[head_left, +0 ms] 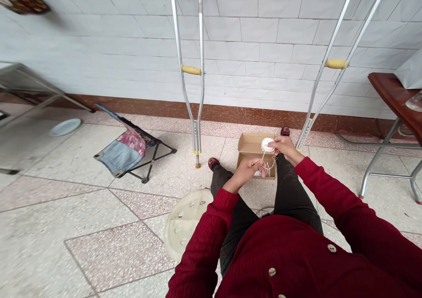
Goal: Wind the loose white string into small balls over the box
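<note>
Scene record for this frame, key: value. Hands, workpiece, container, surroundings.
left_hand: left hand pinching a strand of white cord
right_hand: right hand holding a ball of white cord
strand: runs from ball to left hand
container: cardboard box, open, between the person's legs
loose_cord: over or inside box, cannot tell
near_wall: two crutches, tops out of frame
person's_left: folding chair, round stool

access: carton (pixel 243 157) opens upward | over it: left hand (pixel 249 169), right hand (pixel 285 147), white cord (pixel 267 144) | far side: opened lid (pixel 249 144) | flanks: legs (pixel 288 183) | outer sides: crutches (pixel 197 135)
</note>
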Motion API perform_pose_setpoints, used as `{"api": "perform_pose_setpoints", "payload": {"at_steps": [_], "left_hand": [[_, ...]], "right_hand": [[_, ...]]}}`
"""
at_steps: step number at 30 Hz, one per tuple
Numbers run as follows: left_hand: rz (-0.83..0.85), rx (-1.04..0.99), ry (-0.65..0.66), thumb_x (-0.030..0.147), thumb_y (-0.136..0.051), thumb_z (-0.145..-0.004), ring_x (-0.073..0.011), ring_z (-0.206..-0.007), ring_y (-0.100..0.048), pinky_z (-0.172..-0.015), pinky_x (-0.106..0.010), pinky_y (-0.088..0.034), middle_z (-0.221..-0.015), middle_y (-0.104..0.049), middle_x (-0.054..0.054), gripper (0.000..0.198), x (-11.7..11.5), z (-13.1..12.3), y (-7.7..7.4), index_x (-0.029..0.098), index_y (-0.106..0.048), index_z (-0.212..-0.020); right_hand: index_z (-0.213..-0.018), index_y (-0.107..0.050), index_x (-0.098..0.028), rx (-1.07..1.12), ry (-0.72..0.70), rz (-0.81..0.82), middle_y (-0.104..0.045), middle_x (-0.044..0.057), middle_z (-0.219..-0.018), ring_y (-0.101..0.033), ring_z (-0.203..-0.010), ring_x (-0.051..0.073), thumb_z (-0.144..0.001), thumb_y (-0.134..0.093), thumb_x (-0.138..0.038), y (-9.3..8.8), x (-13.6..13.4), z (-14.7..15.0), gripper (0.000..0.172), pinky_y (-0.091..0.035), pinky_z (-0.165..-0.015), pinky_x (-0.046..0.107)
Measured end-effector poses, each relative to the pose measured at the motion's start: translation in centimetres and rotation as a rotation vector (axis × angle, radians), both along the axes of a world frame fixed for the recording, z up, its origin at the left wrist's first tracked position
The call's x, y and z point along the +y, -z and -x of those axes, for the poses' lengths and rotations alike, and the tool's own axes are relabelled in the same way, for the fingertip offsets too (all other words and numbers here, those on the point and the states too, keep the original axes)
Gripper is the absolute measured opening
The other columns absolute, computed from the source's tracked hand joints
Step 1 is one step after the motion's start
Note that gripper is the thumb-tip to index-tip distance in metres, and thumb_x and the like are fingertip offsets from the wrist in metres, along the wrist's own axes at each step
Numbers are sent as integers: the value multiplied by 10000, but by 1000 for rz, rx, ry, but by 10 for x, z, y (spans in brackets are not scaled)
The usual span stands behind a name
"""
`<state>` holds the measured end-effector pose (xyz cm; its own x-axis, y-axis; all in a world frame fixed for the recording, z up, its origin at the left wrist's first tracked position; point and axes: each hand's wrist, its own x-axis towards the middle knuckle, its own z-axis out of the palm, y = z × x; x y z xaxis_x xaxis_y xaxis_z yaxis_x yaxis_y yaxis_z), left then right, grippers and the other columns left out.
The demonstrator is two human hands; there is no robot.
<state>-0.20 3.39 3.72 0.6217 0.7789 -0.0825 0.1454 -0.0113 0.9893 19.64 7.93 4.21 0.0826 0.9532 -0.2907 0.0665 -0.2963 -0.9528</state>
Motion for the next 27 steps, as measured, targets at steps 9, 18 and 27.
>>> {"api": "perform_pose_setpoints", "payload": {"at_steps": [9,18,27], "left_hand": [[-82,32,100,486,-457,-938,-166,-757,-639,-822,-299,-466,-735,-709,-61,434,3,15,5,136,-682,-814],[-299,288,49,370,-459,-908,-142,-613,-553,-659,-248,-407,-638,-655,-15,385,19,16,5,150,-646,-653],[-534,566,8,269,-499,-862,-136,-560,-497,-585,-249,-320,-575,-608,-26,313,28,-6,-21,162,-621,-594]], "right_hand": [[-759,-672,-167,501,-129,58,-696,32,-694,-570,-511,95,-656,-742,-221,-26,-11,2,136,-464,-426,174],[-805,-673,-178,342,-570,177,-667,2,-608,-524,-410,86,-612,-760,-278,-31,-51,-1,234,-377,-346,173],[-563,-577,-177,-121,-248,139,-576,-14,-394,-538,-339,126,-590,-774,-176,25,-40,1,199,-377,-306,184]]}}
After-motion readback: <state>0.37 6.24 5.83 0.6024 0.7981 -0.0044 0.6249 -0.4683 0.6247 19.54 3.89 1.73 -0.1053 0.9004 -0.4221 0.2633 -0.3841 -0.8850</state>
